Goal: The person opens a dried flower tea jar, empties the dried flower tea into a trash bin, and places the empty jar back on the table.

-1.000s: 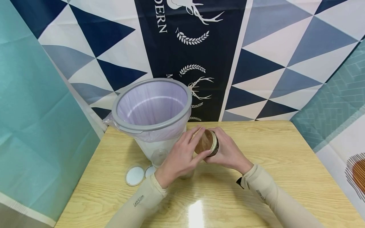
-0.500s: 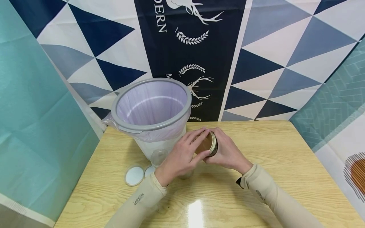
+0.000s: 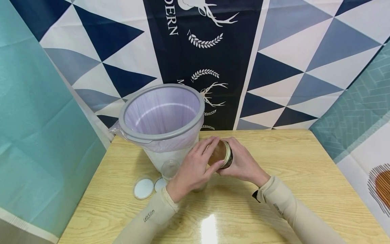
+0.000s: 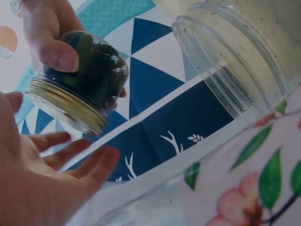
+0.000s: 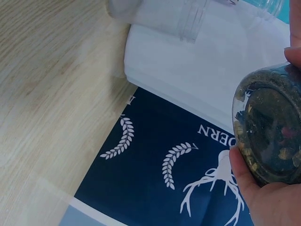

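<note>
My right hand [image 3: 243,164] grips a clear jar [image 4: 91,70] of dark, dried-looking contents, its thumb along the glass side. The jar is tilted with its gold lid [image 4: 66,106] toward my left hand [image 3: 193,166]. In the left wrist view, the left fingers [image 4: 96,167] are spread and loosely bent just below the lid, with the thumb on its other side. From the head, these fingers overlap the brown-looking lid top. The right wrist view shows the jar's round base [image 5: 273,134], with yellowish and red bits behind the glass.
A tall white bin [image 3: 146,137] with a grey rim and lilac liner stands at the back left. By its foot are a clear jar [image 3: 170,169] and two white discs, one fully visible disc [image 3: 144,188] further left. Another clear container [image 3: 200,187] is partly behind my left wrist.
My left fingers have shifted slightly across the lid and back. The jar and my right hand have stayed nearly in place.
</note>
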Action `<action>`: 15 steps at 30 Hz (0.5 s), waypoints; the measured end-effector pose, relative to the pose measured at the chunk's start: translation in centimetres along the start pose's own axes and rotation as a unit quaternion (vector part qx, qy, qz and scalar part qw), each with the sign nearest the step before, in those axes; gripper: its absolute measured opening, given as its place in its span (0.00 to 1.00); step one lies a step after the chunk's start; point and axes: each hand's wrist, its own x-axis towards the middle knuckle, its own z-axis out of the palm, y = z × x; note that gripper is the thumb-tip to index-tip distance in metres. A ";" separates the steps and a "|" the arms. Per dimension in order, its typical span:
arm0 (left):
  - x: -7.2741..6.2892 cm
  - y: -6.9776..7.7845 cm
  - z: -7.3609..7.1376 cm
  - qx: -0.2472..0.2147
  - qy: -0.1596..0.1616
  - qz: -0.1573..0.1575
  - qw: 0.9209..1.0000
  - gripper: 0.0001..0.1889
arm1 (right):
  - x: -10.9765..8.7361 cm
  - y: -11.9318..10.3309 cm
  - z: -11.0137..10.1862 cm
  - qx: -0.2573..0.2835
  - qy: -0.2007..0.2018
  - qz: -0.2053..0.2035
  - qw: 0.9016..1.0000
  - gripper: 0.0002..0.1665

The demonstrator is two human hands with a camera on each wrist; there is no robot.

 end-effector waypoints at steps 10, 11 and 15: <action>0.1 -0.3 -0.2 0.008 -0.016 0.082 0.996 0.31 | 0.0 0.0 0.0 0.005 0.002 -0.017 1.000 0.50; 0.1 -0.3 -0.2 0.008 -0.013 0.079 0.997 0.30 | -0.1 0.0 0.0 0.004 0.002 -0.016 1.000 0.50; 0.2 -0.2 0.0 0.018 0.003 0.064 0.998 0.31 | -0.1 -0.1 0.1 0.003 0.001 -0.014 1.000 0.51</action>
